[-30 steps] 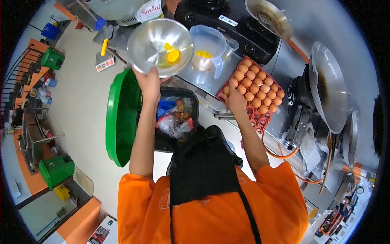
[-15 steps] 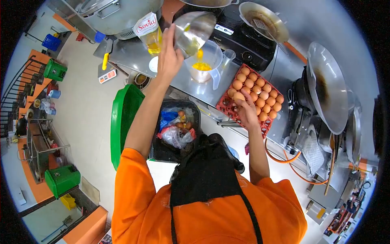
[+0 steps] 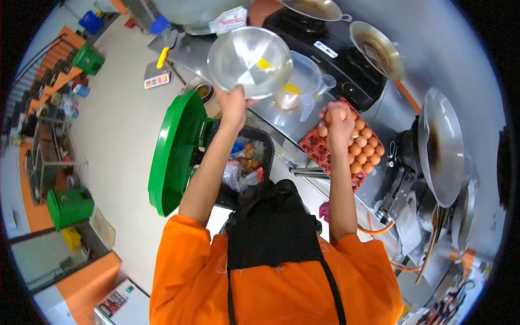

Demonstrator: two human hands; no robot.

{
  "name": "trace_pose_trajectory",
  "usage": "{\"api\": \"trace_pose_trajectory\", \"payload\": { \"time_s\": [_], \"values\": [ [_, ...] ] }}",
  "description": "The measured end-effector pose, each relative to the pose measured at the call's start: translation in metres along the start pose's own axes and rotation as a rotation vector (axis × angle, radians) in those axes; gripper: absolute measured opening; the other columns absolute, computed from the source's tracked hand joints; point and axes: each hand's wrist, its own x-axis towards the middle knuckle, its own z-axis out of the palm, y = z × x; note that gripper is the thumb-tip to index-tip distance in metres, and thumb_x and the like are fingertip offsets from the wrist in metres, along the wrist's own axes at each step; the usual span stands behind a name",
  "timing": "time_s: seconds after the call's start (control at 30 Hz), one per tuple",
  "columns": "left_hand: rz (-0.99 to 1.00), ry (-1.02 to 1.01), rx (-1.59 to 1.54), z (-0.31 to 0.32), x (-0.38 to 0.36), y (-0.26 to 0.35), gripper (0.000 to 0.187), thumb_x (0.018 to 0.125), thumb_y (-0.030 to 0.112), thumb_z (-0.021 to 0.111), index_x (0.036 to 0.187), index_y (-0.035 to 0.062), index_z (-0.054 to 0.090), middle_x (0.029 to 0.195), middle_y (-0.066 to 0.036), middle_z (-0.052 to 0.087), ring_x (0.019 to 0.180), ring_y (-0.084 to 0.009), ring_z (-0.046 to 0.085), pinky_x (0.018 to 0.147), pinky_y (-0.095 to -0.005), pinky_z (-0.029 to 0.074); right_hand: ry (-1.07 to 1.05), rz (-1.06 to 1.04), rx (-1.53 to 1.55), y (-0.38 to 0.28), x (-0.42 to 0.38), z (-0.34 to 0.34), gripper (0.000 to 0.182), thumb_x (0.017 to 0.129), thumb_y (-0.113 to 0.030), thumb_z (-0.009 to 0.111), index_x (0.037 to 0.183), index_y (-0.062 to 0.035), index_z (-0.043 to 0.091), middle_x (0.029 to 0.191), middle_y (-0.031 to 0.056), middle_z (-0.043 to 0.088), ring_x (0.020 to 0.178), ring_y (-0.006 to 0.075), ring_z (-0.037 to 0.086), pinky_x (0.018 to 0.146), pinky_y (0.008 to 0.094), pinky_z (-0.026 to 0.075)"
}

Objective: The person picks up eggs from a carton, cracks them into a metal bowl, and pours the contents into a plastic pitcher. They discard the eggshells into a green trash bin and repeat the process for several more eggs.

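Note:
My left hand [image 3: 233,108] grips the near rim of a metal bowl [image 3: 227,62], whose inside faces up with a small patch of yellow egg in it. Right of the bowl stands a clear plastic measuring jug [image 3: 310,73] with yellow egg inside. My right hand [image 3: 340,130] is closed round an egg [image 3: 342,114] above the red egg tray [image 3: 313,143]; the fingers partly hide what they hold. Several brown eggs [image 3: 361,141] fill the tray's right side, while empty cups show at its near left.
Below my arms is a black bin [image 3: 265,143] holding eggshells and plastic bags, its green lid [image 3: 170,157] raised. A black stove [image 3: 346,70] stands behind the jug. A large wok [image 3: 441,146] leans at right. A kitchen scale [image 3: 157,80] and a yellow-handled knife [image 3: 162,57] lie at left.
The bowl was tipped over the jug with egg running out; it has moved left and levelled. My right hand, with an egg, has shifted toward the tray's far side. The view has turned slightly.

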Motion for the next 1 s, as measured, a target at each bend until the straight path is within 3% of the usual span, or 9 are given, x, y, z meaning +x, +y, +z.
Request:
{"api": "trace_pose_trajectory", "payload": {
  "time_s": [0.03,0.3,0.43,0.57,0.6,0.7,0.83,0.9,1.0],
  "values": [
    [-0.135,0.014,-0.113,-0.013,-0.019,0.006,0.068,0.074,-0.004,0.042,0.138,0.0029,0.021,0.125,-0.021,0.046,0.105,-0.0378,0.057,0.071,-0.0481,0.060,-0.012,-0.062,-0.070,-0.002,-0.002,0.014,0.012,0.085,-0.011,0.064,0.091,-0.0046,0.056,0.074,0.0043,0.059,0.061,0.0128,0.058,0.050,0.0252,0.049],
    [-0.376,0.335,-0.323,-0.085,-0.143,-0.008,0.065,0.075,-0.005,0.039,0.137,0.0013,0.021,0.125,-0.023,0.044,0.106,-0.0348,0.058,0.071,-0.0416,0.062,-0.261,-0.584,-0.511,0.062,-0.054,0.112,0.014,0.079,-0.011,0.069,0.083,-0.0011,0.060,0.077,0.0061,0.062,0.074,0.0144,0.059,0.067,0.0301,0.049],
    [-0.407,0.460,-0.432,-0.124,-0.167,-0.039,0.061,0.077,-0.006,0.039,0.136,0.0030,0.025,0.124,-0.020,0.046,0.103,-0.0330,0.060,0.071,-0.0416,0.062,-0.156,-0.237,-0.406,0.060,-0.080,0.116,0.013,0.076,-0.009,0.069,0.080,-0.0010,0.058,0.076,0.0111,0.063,0.070,0.0209,0.061,0.067,0.0337,0.049],
    [-0.368,0.604,-0.393,-0.130,-0.180,-0.053,0.054,0.081,-0.005,0.040,0.132,0.0058,0.030,0.122,-0.019,0.049,0.095,-0.0324,0.063,0.073,-0.0438,0.060,-0.360,-0.610,-0.641,0.106,-0.104,0.133,0.015,0.078,-0.014,0.068,0.084,-0.0026,0.060,0.074,0.0116,0.063,0.066,0.0219,0.061,0.063,0.0352,0.050],
    [-0.351,0.536,-0.466,-0.143,-0.181,-0.056,0.057,0.076,-0.008,0.042,0.127,0.0082,0.024,0.122,-0.020,0.045,0.096,-0.0362,0.063,0.065,-0.0461,0.062,-0.369,-0.575,-0.679,0.112,-0.103,0.132,0.016,0.079,-0.015,0.068,0.085,-0.0030,0.060,0.074,0.0114,0.063,0.066,0.0209,0.061,0.064,0.0351,0.050],
    [-0.356,0.642,-0.414,-0.153,-0.190,-0.050,0.053,0.082,-0.004,0.042,0.132,0.0089,0.028,0.122,-0.018,0.049,0.097,-0.0314,0.063,0.070,-0.0422,0.061,-0.295,-0.336,-0.595,0.093,-0.105,0.135,0.017,0.078,-0.015,0.070,0.083,-0.0025,0.060,0.072,0.0108,0.063,0.067,0.0211,0.061,0.066,0.0348,0.050],
    [-0.356,0.611,-0.398,-0.164,-0.198,-0.070,0.055,0.081,-0.003,0.043,0.132,0.0087,0.026,0.120,-0.018,0.049,0.096,-0.0309,0.063,0.066,-0.0423,0.061,-0.911,-0.143,-0.625,0.085,-0.111,0.153,0.031,0.078,-0.017,0.071,0.101,-0.0023,0.055,0.089,0.0157,0.062,0.081,0.0228,0.063,0.070,0.0360,0.050],
    [-0.352,0.585,-0.329,-0.162,-0.201,-0.083,0.057,0.080,-0.003,0.044,0.132,0.0078,0.025,0.120,-0.018,0.049,0.097,-0.0314,0.062,0.065,-0.0423,0.061,-1.222,-0.374,-0.697,0.115,-0.118,0.163,0.036,0.082,-0.018,0.068,0.108,-0.0002,0.051,0.089,0.0190,0.062,0.075,0.0299,0.062,0.067,0.0383,0.050],
    [-0.321,0.570,-0.244,-0.156,-0.205,-0.101,0.061,0.078,-0.003,0.043,0.134,0.0088,0.023,0.124,-0.018,0.045,0.100,-0.0327,0.061,0.062,-0.0403,0.062,-1.379,-0.553,-1.044,0.156,-0.131,0.166,0.036,0.086,-0.027,0.063,0.103,0.0014,0.049,0.090,0.0265,0.061,0.081,0.0417,0.062,0.069,0.0462,0.050]
  ]
}}
